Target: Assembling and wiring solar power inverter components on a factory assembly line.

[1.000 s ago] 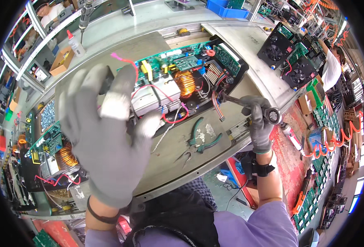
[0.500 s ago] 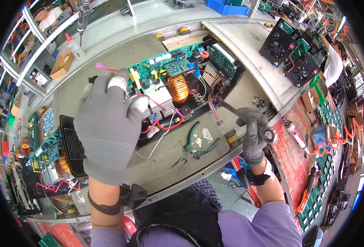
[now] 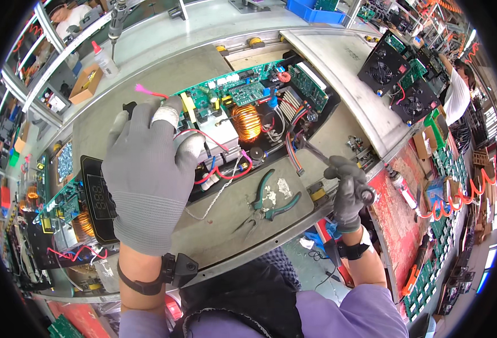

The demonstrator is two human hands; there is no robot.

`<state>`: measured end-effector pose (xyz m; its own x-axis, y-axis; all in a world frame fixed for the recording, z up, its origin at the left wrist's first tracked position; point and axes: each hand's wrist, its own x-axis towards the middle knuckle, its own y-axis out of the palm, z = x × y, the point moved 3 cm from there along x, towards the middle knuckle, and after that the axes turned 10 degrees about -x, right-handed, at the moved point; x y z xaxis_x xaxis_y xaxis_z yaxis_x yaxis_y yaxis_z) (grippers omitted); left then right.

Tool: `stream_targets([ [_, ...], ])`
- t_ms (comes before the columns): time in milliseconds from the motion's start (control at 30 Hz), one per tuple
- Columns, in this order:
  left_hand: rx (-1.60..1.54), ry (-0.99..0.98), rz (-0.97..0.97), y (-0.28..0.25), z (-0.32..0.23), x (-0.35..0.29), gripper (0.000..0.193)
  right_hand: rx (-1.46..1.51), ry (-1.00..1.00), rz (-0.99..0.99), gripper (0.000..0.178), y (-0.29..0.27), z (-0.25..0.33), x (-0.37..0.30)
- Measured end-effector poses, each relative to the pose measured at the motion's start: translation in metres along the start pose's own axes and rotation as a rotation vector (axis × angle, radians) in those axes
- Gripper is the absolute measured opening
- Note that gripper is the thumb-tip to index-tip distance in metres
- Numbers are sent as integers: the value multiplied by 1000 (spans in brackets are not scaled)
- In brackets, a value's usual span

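In front of me lies an open electronic unit, with a green circuit board (image 3: 248, 90) along its far side, a copper-wound coil (image 3: 246, 123) in the middle and a silver heat sink (image 3: 217, 130). My left hand (image 3: 144, 169), in a grey glove with white-taped fingertips, is closed round the unit's left end, partly hiding it. In my gloved right hand (image 3: 348, 188) is a wrench (image 3: 314, 149). Its ring end sticks out at the near side of the fist, while the far end reaches the unit beside a multicoloured ribbon cable (image 3: 293, 151). Exactly what it touches is hidden.
Green-handled pliers (image 3: 271, 197) lie open in front of the unit. Screws (image 3: 356, 143) are scattered to its right. A black display panel (image 3: 96, 197) stands by my left wrist, next to a second unit. A power screwdriver (image 3: 116, 25) hangs at the back left.
The ring end of the wrench and my right hand have dropped slightly toward me. My left hand keeps its hold; the whole view has shifted a little.
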<state>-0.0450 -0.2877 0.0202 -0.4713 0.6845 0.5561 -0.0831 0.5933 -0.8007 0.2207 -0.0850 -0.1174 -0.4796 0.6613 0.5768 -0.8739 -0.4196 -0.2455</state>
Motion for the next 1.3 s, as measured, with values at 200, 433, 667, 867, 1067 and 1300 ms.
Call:
stream_targets([
  [200, 13, 40, 33, 0, -6, 9, 46, -212, -150, 231, 31, -11, 7, 16],
  [433, 103, 162, 22, 5, -7, 16, 51, -286, -268, 294, 9, 2, 23, 15],
  [667, 110, 145, 104, 7, -3, 15, 56, -117, 89, 305, 15, 8, 34, 56],
  [867, 154, 141, 87, 9, -2, 15, 55, -312, 120, 366, 18, 21, 44, 70],
  [1067, 179, 108, 105, 13, 1, 23, 56, -145, 95, 190, 21, 14, 32, 41],
  [1300, -43, 99, 124, 74, -52, 45, 37, -452, -163, 305, 25, 1, 19, 21],
])
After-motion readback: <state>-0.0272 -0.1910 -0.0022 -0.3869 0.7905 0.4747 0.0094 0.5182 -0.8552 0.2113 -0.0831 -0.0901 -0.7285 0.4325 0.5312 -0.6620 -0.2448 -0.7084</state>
